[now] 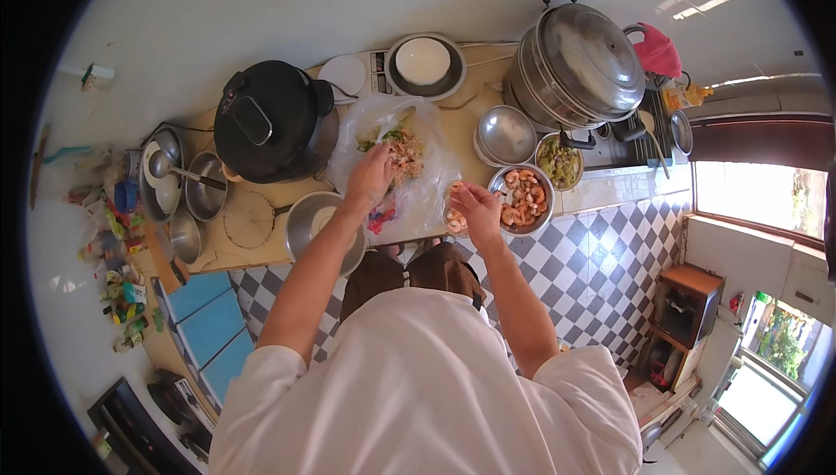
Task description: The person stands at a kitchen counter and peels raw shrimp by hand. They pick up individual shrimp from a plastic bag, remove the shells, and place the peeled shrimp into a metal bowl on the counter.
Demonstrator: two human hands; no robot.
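My left hand [373, 174] is over a clear plastic bag [349, 132] spread on the counter, at the edge of a heap of shrimp shells [406, 152] with green scraps; whether its fingers hold a piece is not clear. My right hand [479, 208] has thumb and fingers pinched on a shrimp [456, 186], just left of a steel bowl of shrimp [545, 212]. More shrimp [455, 221] lie below the fingers, partly hidden by that hand. A bowl of chopped greens [560, 161] stands behind the steel bowl.
A black electric pressure cooker [261, 122] stands left of the bag. At the right rear is a large steel steamer pot [581, 63] beside a stove. An empty-looking steel basin [300, 227] sits at the front edge, partly under my left forearm. A knife [175, 267] lies at the far left.
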